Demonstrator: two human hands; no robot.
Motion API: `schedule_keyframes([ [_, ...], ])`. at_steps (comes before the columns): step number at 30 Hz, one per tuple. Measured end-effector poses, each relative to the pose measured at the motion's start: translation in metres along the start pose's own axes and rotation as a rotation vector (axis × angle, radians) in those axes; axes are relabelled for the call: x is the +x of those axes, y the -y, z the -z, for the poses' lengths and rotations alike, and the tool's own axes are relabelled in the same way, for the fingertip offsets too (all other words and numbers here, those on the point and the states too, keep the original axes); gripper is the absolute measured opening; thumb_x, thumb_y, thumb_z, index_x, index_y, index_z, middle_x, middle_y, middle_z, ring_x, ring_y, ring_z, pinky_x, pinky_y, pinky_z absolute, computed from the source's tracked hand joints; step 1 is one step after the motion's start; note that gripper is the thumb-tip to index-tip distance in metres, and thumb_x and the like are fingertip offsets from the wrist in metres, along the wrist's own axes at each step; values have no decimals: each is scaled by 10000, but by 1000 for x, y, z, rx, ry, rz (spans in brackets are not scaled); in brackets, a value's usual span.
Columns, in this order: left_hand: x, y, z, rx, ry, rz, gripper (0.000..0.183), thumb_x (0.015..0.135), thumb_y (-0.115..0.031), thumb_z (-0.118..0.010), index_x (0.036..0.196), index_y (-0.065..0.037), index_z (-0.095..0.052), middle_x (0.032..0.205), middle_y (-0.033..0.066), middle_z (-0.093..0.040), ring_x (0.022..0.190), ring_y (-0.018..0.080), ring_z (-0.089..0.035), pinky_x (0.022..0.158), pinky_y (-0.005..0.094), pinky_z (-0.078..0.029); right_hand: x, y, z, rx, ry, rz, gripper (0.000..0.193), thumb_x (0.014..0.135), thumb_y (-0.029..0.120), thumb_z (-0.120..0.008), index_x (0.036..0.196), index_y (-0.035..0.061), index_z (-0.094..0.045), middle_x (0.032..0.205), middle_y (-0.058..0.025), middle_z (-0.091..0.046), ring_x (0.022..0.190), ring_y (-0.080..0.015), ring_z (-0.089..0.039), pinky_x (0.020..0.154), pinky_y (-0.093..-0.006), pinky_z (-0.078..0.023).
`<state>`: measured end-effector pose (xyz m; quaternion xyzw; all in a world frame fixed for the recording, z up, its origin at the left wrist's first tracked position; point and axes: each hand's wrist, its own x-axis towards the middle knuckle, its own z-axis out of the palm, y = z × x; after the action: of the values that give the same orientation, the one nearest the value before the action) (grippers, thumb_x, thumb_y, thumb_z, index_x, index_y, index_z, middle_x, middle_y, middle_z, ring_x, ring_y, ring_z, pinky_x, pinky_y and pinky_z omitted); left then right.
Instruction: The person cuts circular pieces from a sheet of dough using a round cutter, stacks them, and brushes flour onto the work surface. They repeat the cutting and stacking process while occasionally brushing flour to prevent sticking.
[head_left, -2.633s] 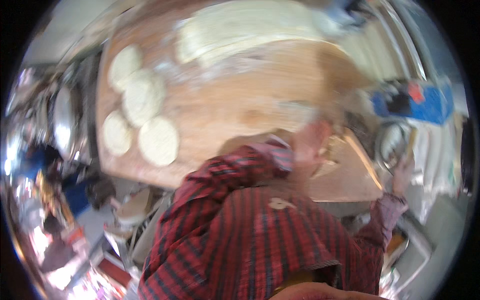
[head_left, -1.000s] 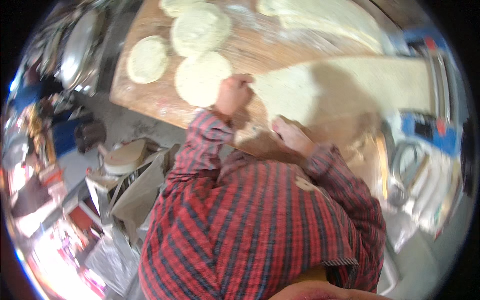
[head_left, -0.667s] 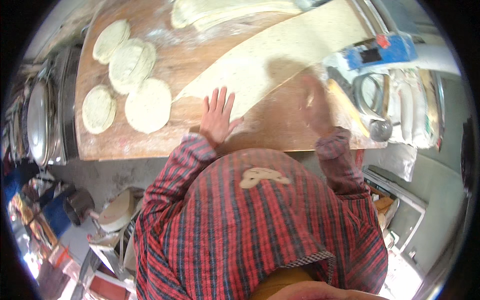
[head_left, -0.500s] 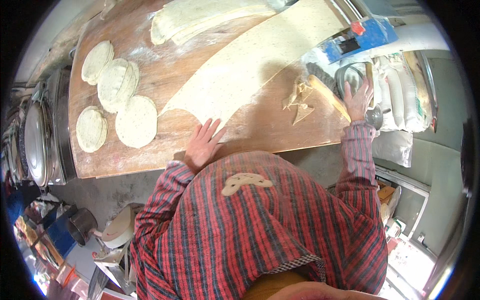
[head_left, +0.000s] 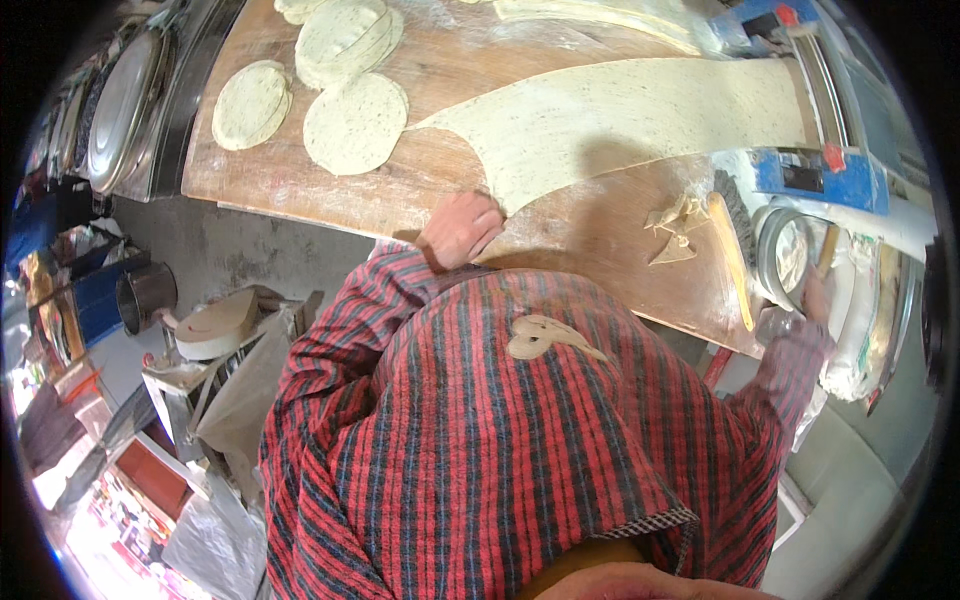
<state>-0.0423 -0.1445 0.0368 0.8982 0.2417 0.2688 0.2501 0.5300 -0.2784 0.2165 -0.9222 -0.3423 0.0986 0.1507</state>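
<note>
On wooden board (head_left: pixel 300 180): dough sheet (head_left: pixel 620 110) near corner under left hand (head_left: pixel 462 226), fingers curled on edge. Right hand (head_left: pixel 815 297) at metal bowl (head_left: pixel 785 255); grip indeterminate. Earlier: left hand flat, fingers spread.

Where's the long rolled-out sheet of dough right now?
In the head view, the dough sheet lies across the upper middle of the wooden board, right of the round flatbreads; its near corner meets the left hand.
</note>
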Motion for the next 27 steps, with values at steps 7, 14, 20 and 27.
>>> schedule_keyframes([
  [7,-28,6,18,-43,-107,344,123,887,-172,-610,865,-53,-588,844,125,-577,835,299,-553,741,404,-450,-55,185,-68,53,385,322,325,836,239,-661,1082,33,-611,730,-36,-589,603,-115,-535,536,-261,-409],
  [14,33,69,22,40,-418,424,218,918,-117,-532,1098,-25,-615,1128,158,-610,1030,346,-559,918,420,-448,-72,320,-187,-208,477,1546,234,688,117,-675,912,82,-615,671,-139,-629,657,-336,-646,600,-423,-506],
  [20,66,114,-4,121,-328,180,280,872,-82,-551,1141,-14,-585,1163,167,-587,1044,354,-543,943,424,-432,-71,384,-209,-559,672,1594,257,632,101,-685,877,79,-610,705,-172,-627,734,-369,-641,647,-453,-503],
  [27,47,74,-24,-158,-479,599,208,877,-107,-509,1061,-20,-553,1026,197,-567,955,383,-545,820,432,-453,-68,348,-229,-128,883,999,200,812,233,-652,759,89,-523,554,-67,-510,514,-239,-533,492,-355,-421],
])
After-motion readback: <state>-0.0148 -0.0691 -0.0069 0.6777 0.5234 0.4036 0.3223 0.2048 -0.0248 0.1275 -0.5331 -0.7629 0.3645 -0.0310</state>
